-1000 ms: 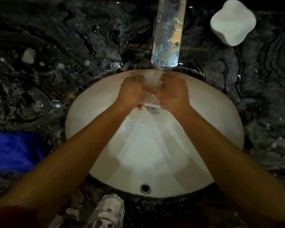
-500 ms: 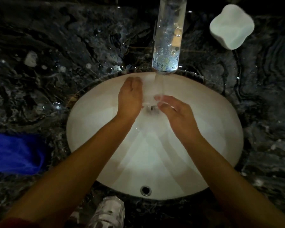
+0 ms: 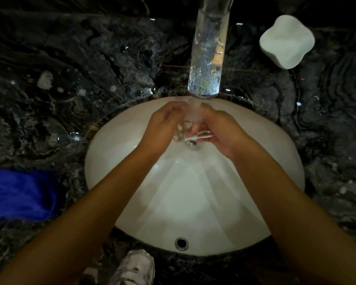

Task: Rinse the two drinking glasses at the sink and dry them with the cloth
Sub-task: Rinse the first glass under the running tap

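**sinkwatcher:** So the person's in the rinse step. Both hands are cupped round one drinking glass [image 3: 185,130] right under the faucet [image 3: 209,58], water running over it into the white basin [image 3: 193,202]. Left hand [image 3: 162,124] wraps the left side, right hand [image 3: 220,132] the right side, fingers curled onto it. It's clear glass in dim light, so the exact grip is hard to read, but both look closed on it.

**tapdrip:** And the second glass?

**sinkwatcher:** Sitting on the dark stone counter [image 3: 70,58] at the near edge, just below the basin: second glass [image 3: 136,268]. Can't tell if it's been rinsed.

**tapdrip:** Next move, then?

**sinkwatcher:** My guess: tip the water out, lift it clear of the stream, reach for the blue cloth [image 3: 21,194] lying on the counter well to the left. Wet glass is slippery, so one hand needs a firm hold first.
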Demonstrator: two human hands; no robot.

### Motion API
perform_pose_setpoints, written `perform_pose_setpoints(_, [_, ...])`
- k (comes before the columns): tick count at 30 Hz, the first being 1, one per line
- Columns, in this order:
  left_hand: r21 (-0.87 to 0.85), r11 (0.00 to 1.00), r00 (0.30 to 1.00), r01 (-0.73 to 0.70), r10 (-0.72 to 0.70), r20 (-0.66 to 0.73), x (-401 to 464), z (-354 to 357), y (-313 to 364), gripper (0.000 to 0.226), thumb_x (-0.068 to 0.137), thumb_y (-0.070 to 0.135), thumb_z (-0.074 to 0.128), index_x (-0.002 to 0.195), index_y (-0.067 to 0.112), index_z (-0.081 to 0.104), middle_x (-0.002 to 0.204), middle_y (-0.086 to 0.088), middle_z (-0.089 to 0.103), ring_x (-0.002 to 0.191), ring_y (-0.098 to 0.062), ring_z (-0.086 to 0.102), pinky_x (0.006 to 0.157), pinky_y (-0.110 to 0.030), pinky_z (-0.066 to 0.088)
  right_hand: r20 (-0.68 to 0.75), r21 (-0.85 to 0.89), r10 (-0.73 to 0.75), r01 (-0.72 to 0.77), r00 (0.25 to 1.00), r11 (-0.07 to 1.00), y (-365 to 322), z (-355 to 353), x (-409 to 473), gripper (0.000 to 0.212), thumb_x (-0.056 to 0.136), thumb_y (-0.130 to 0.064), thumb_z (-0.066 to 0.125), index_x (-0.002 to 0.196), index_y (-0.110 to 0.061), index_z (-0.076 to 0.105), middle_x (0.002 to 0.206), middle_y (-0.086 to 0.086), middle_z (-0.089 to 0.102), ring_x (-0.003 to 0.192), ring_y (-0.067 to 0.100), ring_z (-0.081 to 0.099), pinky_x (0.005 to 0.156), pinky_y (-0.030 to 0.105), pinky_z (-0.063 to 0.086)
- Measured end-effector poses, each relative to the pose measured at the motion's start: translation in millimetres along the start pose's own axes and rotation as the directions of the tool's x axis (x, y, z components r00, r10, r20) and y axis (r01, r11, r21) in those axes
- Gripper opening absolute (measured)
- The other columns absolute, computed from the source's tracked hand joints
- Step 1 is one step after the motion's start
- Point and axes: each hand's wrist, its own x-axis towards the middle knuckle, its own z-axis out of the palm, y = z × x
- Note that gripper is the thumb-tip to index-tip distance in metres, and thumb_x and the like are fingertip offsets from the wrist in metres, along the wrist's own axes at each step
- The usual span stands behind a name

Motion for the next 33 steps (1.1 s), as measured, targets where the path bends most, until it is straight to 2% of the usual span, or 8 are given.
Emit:
perform_pose_setpoints(7, [-0.015, 1.0, 0.979, -0.01, 0.013, 0.206, -1, -16, -6, 0.025, 0.103, 0.04, 0.053, 0.118, 0.029, 0.07, 0.11, 0.012, 0.077, 0.108, -0.007, 0.069, 0.098, -0.028, 0.051, 0.263, 0.338, 0.126, -0.213, 0.957, 0.917, 11, -2, 7, 0.048, 0.095, -0.054, 0.051, 0.1, -0.01, 0.071, 0.074, 0.007, 0.066, 0.052, 0.022, 0.058, 0.039, 0.019, 0.021])
perform_pose_setpoints(10, [-0.058, 0.998, 0.974, -0.018, 0.031, 0.224, -1, -4, -14, 0.044, 0.095, 0.046, 0.058, 0.131, 0.022, 0.062, 0.118, 0.002, 0.071, 0.111, -0.015, 0.067, 0.097, -0.036, 0.051, 0.236, 0.461, 0.174, -0.268, 0.956, 0.846, 18, 6, 6, 0.054, 0.096, -0.054, 0.052, 0.104, -0.004, 0.071, 0.081, 0.013, 0.07, 0.056, 0.029, 0.066, 0.033, 0.02, 0.039])
perform_pose_setpoints(13, [-0.079, 0.996, 0.998, 0.039, -0.035, 0.051, 1, 13, -15, 0.025, 0.102, 0.039, 0.053, 0.115, 0.024, 0.067, 0.102, 0.005, 0.075, 0.094, -0.006, 0.071, 0.08, -0.022, 0.053, 0.072, 0.518, 0.247, -0.248, 0.966, 0.818, 27, 17, 5, 0.054, 0.096, -0.054, 0.054, 0.112, -0.005, 0.07, 0.097, 0.021, 0.069, 0.073, 0.035, 0.072, 0.056, 0.033, 0.056])
perform_pose_setpoints(16, [-0.138, 0.969, 0.972, 0.204, -0.218, -0.091, 5, 27, -12, 0.025, 0.104, 0.038, 0.051, 0.101, 0.024, 0.071, 0.096, 0.001, 0.077, 0.086, -0.013, 0.073, 0.071, -0.029, 0.053, -0.182, 0.375, 0.266, -0.183, 0.947, 0.909, 35, 23, 12, 0.044, 0.102, -0.049, 0.045, 0.105, -0.014, 0.07, 0.086, 0.011, 0.078, 0.07, 0.036, 0.077, 0.043, 0.023, 0.044])
perform_pose_setpoints(20, [-0.296, 0.921, 0.947, 0.254, -0.299, -0.119, 11, 28, -13, 0.028, 0.102, 0.027, 0.047, 0.098, 0.013, 0.071, 0.098, -0.01, 0.076, 0.085, -0.025, 0.07, 0.079, -0.038, 0.055, -0.353, 0.123, 0.092, -0.051, 0.931, 0.991, 34, 34, 5, 0.04, 0.095, -0.048, 0.05, 0.118, -0.018, 0.063, 0.109, 0.009, 0.073, 0.083, 0.027, 0.076, 0.052, 0.037, 0.059])
perform_pose_setpoints(24, [-0.525, 0.804, 0.918, 0.279, -0.384, -0.101, 7, 13, -13, 0.022, 0.103, 0.013, 0.048, 0.102, 0.01, 0.069, 0.084, -0.007, 0.075, 0.077, -0.023, 0.071, 0.077, -0.039, 0.056, -0.22, -0.37, -0.304, 0.209, 0.927, 0.905, 36, 32, -14, 0.035, 0.091, -0.054, 0.064, 0.119, -0.034, 0.057, 0.115, -0.011, 0.062, 0.104, 0.009, 0.063, 0.085, 0.029, 0.054])
perform_pose_setpoints(27, [-0.603, 0.695, 0.893, 0.391, -0.445, 0.066, 1, 4, -11, 0.028, 0.101, 0.002, 0.04, 0.108, 0.002, 0.067, 0.093, -0.017, 0.075, 0.083, -0.03, 0.073, 0.079, -0.046, 0.061, -0.17, -0.409, -0.33, 0.238, 0.928, 0.881, 27, 26, -12, 0.057, 0.081, -0.052, 0.078, 0.129, -0.027, 0.058, 0.115, -0.008, 0.067, 0.103, 0.007, 0.066, 0.088, 0.029, 0.056])
perform_pose_setpoints(33, [-0.248, 0.856, 0.89, 0.453, -0.418, 0.182, 0, -22, -3, 0.062, 0.106, 0.058, 0.031, 0.112, 0.013, 0.072, 0.097, -0.014, 0.078, 0.085, -0.031, 0.076, 0.059, -0.038, 0.062, -0.072, -0.456, -0.335, 0.268, 0.939, 0.848, 0, 12, -12, 0.029, 0.085, -0.048, 0.076, 0.1, -0.024, 0.068, 0.094, -0.007, 0.075, 0.087, 0.01, 0.072, 0.08, 0.031, 0.058])
